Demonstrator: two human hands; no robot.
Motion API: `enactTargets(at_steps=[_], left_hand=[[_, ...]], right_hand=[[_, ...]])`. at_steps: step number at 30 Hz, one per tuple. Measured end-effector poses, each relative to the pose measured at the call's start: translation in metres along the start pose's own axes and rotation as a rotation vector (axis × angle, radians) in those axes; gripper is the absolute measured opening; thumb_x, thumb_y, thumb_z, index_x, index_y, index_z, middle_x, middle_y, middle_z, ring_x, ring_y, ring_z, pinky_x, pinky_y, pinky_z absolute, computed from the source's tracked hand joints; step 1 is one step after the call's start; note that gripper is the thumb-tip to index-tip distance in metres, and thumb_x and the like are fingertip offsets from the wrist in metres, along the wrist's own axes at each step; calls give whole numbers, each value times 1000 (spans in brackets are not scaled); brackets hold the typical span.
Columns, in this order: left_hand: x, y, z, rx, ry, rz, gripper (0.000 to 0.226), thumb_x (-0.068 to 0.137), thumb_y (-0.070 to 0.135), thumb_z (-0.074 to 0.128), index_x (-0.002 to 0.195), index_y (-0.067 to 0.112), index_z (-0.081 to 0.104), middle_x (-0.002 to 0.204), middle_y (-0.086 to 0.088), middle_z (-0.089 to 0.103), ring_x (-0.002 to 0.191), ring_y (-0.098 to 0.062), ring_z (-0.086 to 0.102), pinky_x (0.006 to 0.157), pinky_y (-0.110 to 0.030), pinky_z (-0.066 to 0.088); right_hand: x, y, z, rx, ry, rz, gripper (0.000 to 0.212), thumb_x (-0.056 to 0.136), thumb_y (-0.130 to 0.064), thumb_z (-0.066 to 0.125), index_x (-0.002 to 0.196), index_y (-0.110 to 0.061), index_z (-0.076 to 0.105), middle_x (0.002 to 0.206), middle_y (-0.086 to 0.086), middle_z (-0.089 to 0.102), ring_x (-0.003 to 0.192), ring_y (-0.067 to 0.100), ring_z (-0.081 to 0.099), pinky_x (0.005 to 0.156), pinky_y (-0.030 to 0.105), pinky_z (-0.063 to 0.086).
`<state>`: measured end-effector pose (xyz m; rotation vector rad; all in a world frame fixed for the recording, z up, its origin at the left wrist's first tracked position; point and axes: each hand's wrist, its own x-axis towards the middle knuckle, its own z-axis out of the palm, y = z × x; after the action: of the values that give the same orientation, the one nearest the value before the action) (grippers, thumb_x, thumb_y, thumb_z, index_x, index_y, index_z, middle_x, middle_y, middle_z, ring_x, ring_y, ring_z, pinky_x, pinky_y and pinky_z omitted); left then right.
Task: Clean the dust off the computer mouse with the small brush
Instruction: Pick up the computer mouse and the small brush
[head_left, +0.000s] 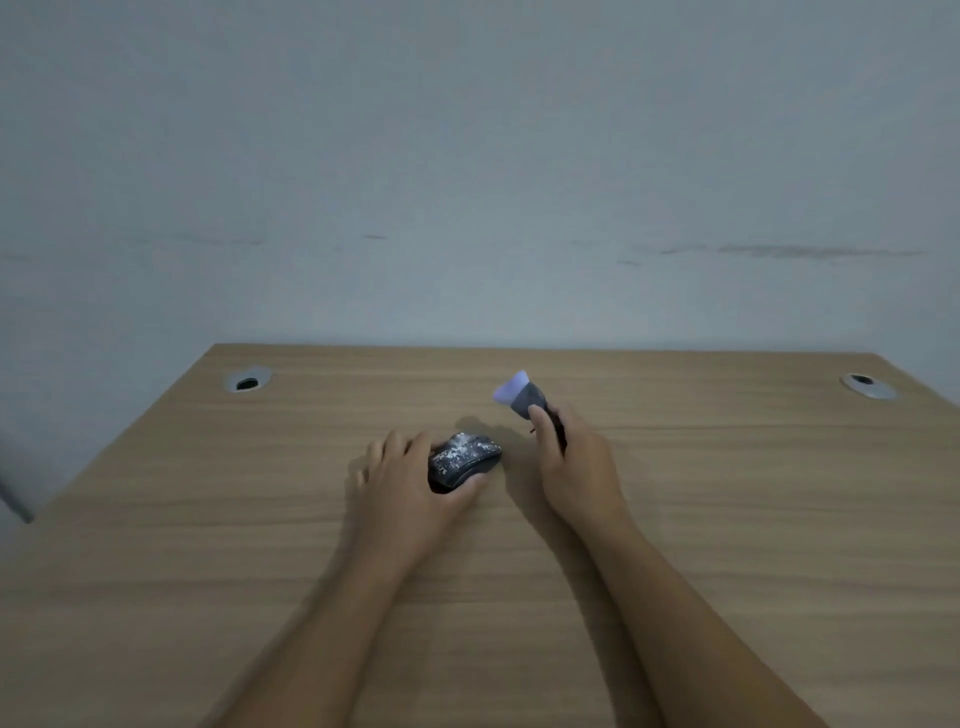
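1. Two hands are in view over a wooden desk (727, 519); a bare wall stands behind it.
2. Left hand (410, 483) grips the mouse (464, 460): fingers curled round its far-left side, thumb pressed along the near edge. The mouse sits on the desk at mid-frame, slightly left of centre. It may be tipped up a little on one side; cannot tell for certain.
3. The mouse top is dark and heavily speckled with pale dust. Judgement: no cleaned patch shows, so brushing is at or near its start.
4. Right hand (576, 462) is closed round the brush (524, 397) handle, thumb laid along it. The pale bristle head points up and away, toward the far left, and is clear of both desk and mouse.
5. Key relation: the mouse lies just left of the right hand and a little nearer the person than the bristles. Its long axis runs from near-left to far-right, so its far-right end points toward the brush. The right hand is apart from the mouse; only the left touches it.
6. Judgement: the next move needs the bristles tipped down and leftward onto the speckled top, then strokes along the long axis, with the left hand steadying.
7. Risk: swept dust may land on the desk or the left fingers.
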<state>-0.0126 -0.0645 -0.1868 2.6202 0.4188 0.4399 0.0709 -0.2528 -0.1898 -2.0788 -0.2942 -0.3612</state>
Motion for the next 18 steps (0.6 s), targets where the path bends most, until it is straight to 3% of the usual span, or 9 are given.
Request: enactTargets(at_steps=[3, 6, 8, 10, 12, 18], left_hand=[[-1, -6, 6, -12, 14, 13, 60, 84, 79, 71, 134, 45, 66, 129, 20, 57, 138, -15, 52, 104, -31, 33], [9, -6, 8, -40, 55, 21, 74, 71, 91, 52, 130, 49, 67, 124, 24, 58, 134, -14, 56, 102, -30, 34], [16, -5, 8, -25, 57, 15, 85, 64, 95, 39, 129, 49, 67, 128, 24, 59, 135, -14, 57, 107, -35, 40], [19, -4, 8, -31, 24, 0, 87, 61, 97, 36, 131, 52, 65, 130, 27, 57, 138, -11, 55, 110, -35, 40], [20, -1, 6, -54, 4, -3, 87, 60, 97, 36, 132, 56, 62, 130, 28, 55, 139, -9, 53, 113, -35, 39], [29, 4, 3, -65, -20, 5, 88, 58, 97, 36, 130, 53, 64, 122, 28, 53, 138, -12, 54, 108, -33, 38]], right_hand=[[-5, 3, -3, 123, 26, 34, 28, 118, -33, 47, 107, -31, 72, 85, -19, 70, 82, 0, 64, 72, 21, 43], [2, -2, -11, 249, 21, 62, 36, 119, -32, 44, 113, -36, 79, 85, -28, 68, 83, -7, 62, 80, 19, 49], [7, -5, -12, 286, -2, 70, 36, 119, -30, 47, 120, -37, 81, 105, -35, 77, 104, -13, 69, 97, 17, 54], [9, -4, -12, 283, -19, 78, 32, 117, -29, 50, 118, -34, 82, 115, -25, 81, 115, -7, 72, 104, 25, 55], [11, 0, -12, 283, -15, 86, 29, 116, -28, 54, 112, -32, 82, 111, -19, 83, 111, -2, 75, 101, 28, 57], [20, 0, -14, 379, 39, 125, 22, 113, -23, 61, 105, -23, 81, 103, -17, 84, 101, -3, 77, 90, 15, 54]])
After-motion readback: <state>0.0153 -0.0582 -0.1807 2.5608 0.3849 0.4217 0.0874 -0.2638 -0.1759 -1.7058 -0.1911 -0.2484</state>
